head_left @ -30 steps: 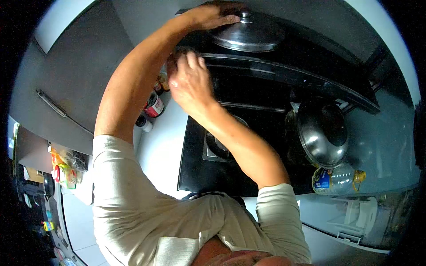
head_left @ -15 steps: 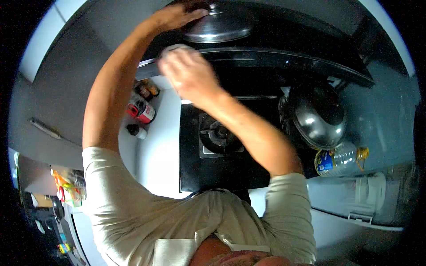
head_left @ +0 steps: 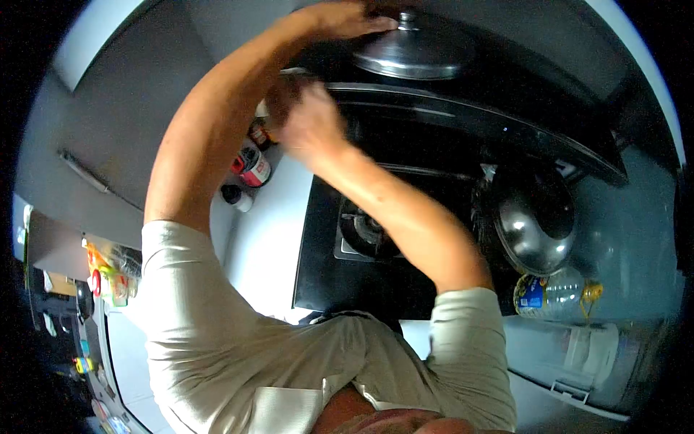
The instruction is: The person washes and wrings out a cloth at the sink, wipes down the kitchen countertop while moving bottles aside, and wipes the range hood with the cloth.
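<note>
My left hand [head_left: 354, 22] reaches to the top of the view. One stretched finger or thumb points at the knob of a shiny metal lid [head_left: 412, 61], close beside it; its other fingers are partly lost in the dark. Below it is my right hand [head_left: 311, 123], blurred by motion, with its fingers curled around something dark that I cannot make out. It is in front of the black ledge [head_left: 463, 112], left of and below the lid.
A black stove holds a gas burner [head_left: 365, 228]. On the right are a domed metal wok or cover [head_left: 535, 231] and an oil bottle [head_left: 553, 295]. A red-labelled jar [head_left: 253, 168] and a black-capped bottle [head_left: 237, 197] stand on the white counter [head_left: 271, 217] at left.
The view has turned slightly, so the lid and my left hand appear farther right. My right hand is slightly lower in the view and more blurred.
</note>
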Available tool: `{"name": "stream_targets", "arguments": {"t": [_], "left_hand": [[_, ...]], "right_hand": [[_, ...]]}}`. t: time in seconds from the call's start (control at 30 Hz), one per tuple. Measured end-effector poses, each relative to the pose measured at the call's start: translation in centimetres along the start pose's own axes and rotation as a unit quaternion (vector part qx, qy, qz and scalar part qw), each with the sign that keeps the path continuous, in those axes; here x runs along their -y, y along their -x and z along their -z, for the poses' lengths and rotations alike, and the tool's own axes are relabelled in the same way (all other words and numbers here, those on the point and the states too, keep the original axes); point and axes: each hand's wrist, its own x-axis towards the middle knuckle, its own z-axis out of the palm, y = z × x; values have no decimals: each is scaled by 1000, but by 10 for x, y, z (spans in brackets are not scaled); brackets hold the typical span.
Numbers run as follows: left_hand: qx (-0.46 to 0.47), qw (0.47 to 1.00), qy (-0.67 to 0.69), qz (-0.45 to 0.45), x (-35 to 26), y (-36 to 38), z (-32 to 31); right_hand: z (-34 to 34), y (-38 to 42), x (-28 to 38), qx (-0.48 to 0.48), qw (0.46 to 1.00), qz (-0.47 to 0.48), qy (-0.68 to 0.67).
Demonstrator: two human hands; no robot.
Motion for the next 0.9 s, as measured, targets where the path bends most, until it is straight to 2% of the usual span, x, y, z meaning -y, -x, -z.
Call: {"name": "stream_targets", "arguments": {"t": [0.1,0.13,0.17,0.2,0.27,0.33,0.4,0.47,0.53,0.6,0.63,0.67,0.7,0.73,0.77,0.8,0.83,0.87,0.9], "left_hand": [[-7,998,35,-56,0,2,-2],[-23,996,58,-70,0,2,-3],[-44,997,25,-57,4,-1,-7],[-44,997,27,-58,11,-1,-9],[-42,995,63,-70,22,1,-11],[-61,994,50,-70,26,2,-10],[-89,989,34,-111,26,2,-8],[-83,993,17,-87,23,0,-6],[-74,995,2,-61,16,0,-2],[-43,999,-21,-24,4,7,5],[-44,999,-20,-23,1,14,3],[-139,978,141,-65,-1,22,-2],[-229,921,297,-105,-5,30,-7],[-294,914,259,-102,-11,39,-13],[-358,902,220,-99,-18,51,-19],[-310,896,314,-56,-25,74,-22],[-412,856,297,-92,-29,88,-44],[-390,855,327,-102,-29,108,-58],[-389,855,323,-113,-39,124,-73]], "right_hand": [[-30,-32,14,32,998,-17,-51],[-33,-33,15,15,999,16,-42],[-31,-33,15,-1,998,57,-37],[-29,-29,10,0,998,57,-36],[-17,-12,-6,-102,980,161,-53],[-1,7,-22,-31,990,136,-23],[25,16,-45,-62,988,138,-12],[36,31,-69,-150,978,145,-2],[64,52,-88,-139,986,92,-17],[86,75,-108,-172,978,20,-112],[98,87,-100,-199,941,-103,-254],[113,100,-90,-218,869,-224,-384],[125,108,-87,-238,747,-303,-542],[133,114,-86,-250,590,-367,-675],[131,126,-89,-263,528,-364,-721],[121,138,-90,-260,467,-331,-777],[110,148,-92,-238,436,-300,-815],[102,155,-92,-215,402,-268,-849],[100,158,-89,-198,407,-278,-847]]}}
